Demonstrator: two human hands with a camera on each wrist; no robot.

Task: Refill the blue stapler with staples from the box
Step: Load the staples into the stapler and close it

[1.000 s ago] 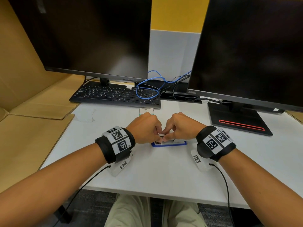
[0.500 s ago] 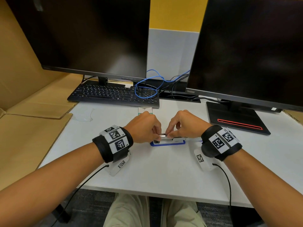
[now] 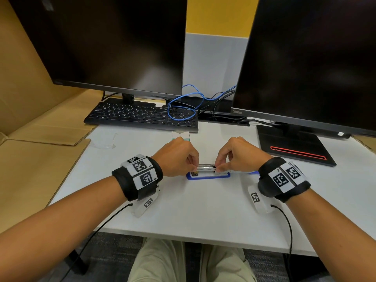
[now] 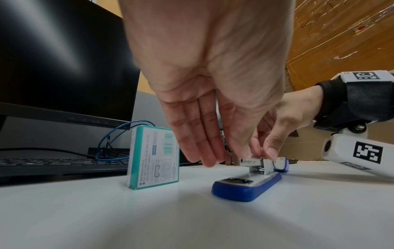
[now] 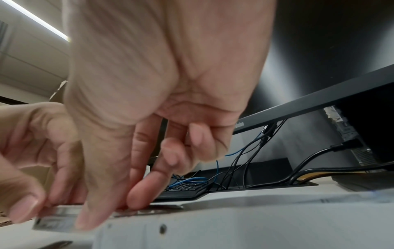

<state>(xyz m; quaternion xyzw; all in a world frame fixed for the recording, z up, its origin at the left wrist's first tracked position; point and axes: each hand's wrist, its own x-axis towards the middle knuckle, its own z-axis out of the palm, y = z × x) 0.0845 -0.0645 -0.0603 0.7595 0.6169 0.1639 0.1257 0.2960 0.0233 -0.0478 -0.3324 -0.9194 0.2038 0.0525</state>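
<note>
The blue stapler (image 3: 207, 176) lies open on the white desk, its blue base (image 4: 245, 185) toward me and its lid folded back to the right. A silvery staple strip (image 3: 206, 167) sits lengthwise over the stapler's white magazine. My left hand (image 3: 194, 166) pinches the strip's left end with thumb and fingertips. My right hand (image 3: 217, 168) pinches its right end, thumb in front and index finger on top, as the right wrist view shows on the strip (image 5: 57, 217). The teal-and-white staple box (image 4: 153, 158) stands upright just behind my left hand.
A black keyboard (image 3: 140, 116) and tangled blue and black cables (image 3: 183, 106) lie behind the box. Two dark monitors stand at the back; the right one's base (image 3: 293, 147) is near my right hand. Cardboard sheets (image 3: 30, 169) cover the left side.
My hands have drawn apart, the right one shifting right, so more of the staple strip shows between the fingertips over the open stapler.
</note>
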